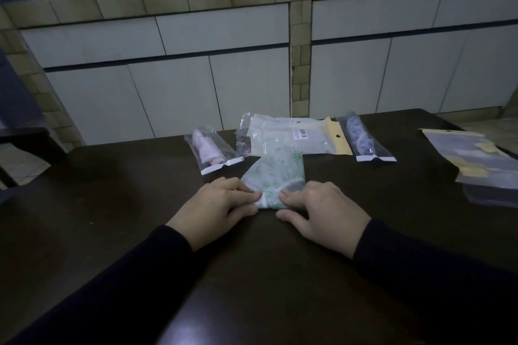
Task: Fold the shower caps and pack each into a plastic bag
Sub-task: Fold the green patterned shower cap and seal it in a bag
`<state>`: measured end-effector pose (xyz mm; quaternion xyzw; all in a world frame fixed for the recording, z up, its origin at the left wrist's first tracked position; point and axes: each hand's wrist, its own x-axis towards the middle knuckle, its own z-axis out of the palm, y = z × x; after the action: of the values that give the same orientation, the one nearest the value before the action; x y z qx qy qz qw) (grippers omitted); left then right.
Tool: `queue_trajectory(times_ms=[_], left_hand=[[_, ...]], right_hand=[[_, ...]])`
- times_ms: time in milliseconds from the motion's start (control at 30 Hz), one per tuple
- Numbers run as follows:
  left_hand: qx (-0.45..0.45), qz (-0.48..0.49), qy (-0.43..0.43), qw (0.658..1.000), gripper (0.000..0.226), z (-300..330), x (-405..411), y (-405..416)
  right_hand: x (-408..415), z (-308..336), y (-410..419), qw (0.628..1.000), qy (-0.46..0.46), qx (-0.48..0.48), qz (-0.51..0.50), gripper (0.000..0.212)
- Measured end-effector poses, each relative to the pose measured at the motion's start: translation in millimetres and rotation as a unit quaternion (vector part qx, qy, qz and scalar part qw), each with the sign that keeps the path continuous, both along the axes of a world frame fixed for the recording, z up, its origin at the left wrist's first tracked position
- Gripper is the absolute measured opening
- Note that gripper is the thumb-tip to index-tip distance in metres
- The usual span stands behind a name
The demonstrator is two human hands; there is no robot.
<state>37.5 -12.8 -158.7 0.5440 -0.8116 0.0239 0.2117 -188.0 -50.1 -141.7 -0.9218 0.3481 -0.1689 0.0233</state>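
A folded shower cap with a green leaf print [276,173] lies in a clear plastic bag on the dark table [140,190], its near end toward me. My left hand [215,209] pinches the bag's near left corner by the white strip. My right hand [316,206] presses its fingertips on the near right end, thumb on the table. A pink cap in a bag [211,150] lies behind to the left. A blue patterned cap in a bag [364,138] lies behind to the right.
A larger clear packet with a barcode label and yellow hang tab [297,136] lies just behind the green cap. Flat packets with yellow headers [476,159] are stacked at the table's right edge. A tiled wall stands behind the table.
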Motion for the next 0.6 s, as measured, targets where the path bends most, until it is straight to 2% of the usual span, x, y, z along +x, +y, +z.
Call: queue_trajectory(times_ms=[167,300,433,600], left_hand=[[-0.057,-0.008,-0.036,0.998,0.037,6,-8,8],[-0.023,-0.012,-0.029,0.999,0.041,14,-7,13],[0.033,0.029,0.012,0.999,0.047,20,-7,17],[0.075,0.085,0.058,0.992,0.024,21,-11,18]], right_hand=[[-2,1,-11,0.997,-0.063,0.038,0.009,0.037],[-7,-5,-11,0.995,-0.080,0.041,0.036,0.031],[-7,-6,-8,0.991,-0.110,0.062,0.041,0.027],[0,-6,-11,0.993,-0.102,0.058,0.014,0.028]])
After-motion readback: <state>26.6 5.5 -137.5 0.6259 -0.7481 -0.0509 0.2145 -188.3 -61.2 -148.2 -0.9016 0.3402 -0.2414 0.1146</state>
